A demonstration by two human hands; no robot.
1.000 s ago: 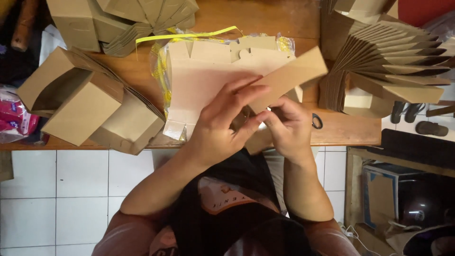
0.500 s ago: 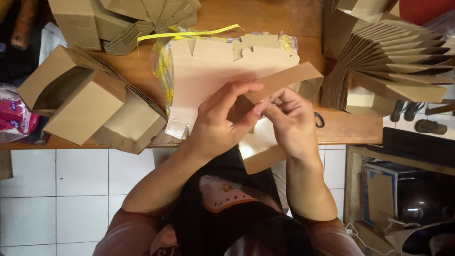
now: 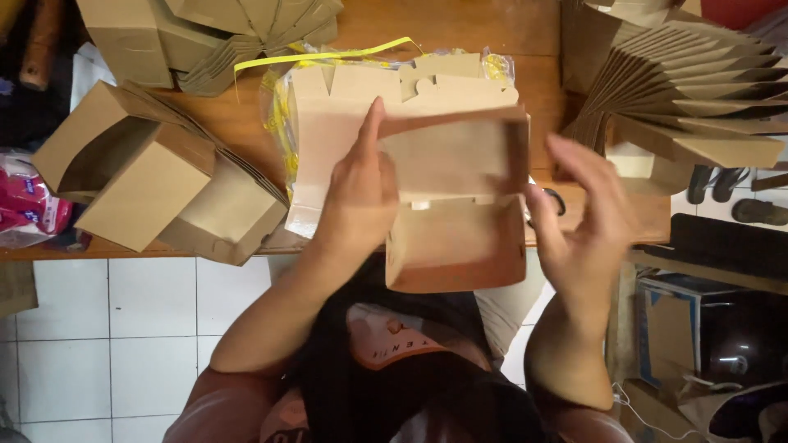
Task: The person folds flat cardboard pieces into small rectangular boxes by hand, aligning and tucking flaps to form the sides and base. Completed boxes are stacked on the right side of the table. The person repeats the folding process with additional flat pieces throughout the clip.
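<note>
At the far left edge a pink plastic package [image 3: 23, 205] lies half off the wooden table [image 3: 460, 25], and just beside it 2 assembled brown cardboard boxes [image 3: 139, 176] lie on their sides, their open mouths showing, touching each other at the table's front edge. Behind them, at the top left, a heap of folded cardboard pieces [image 3: 205, 37] is piled up. A yellow plastic strap [image 3: 320, 57] runs across the top of a clear plastic wrap [image 3: 275, 107] that holds a stack of flat, die-cut box blanks [image 3: 328, 131] in the middle of the table. The left hand [image 3: 357, 197] rests against the left side of a half-formed cardboard box [image 3: 455, 205], its fingers pressed together and pointing away from the body, the index finger stretched straight along the box's upper left edge; the thumb is hidden behind the cardboard, so the grip on it cannot be told. The box is held above the table's front edge, over the stack of blanks and the person's lap, its upper flap bent upward and its lower panel hanging toward the body. The right hand [image 3: 579, 217] is just beside the box's right edge, blurred, palm turned toward it, fingers spread and loosely curled, holding nothing. Further right, a fanned row of folded cardboard boxes [image 3: 689, 90] stands on the table's right end.
</note>
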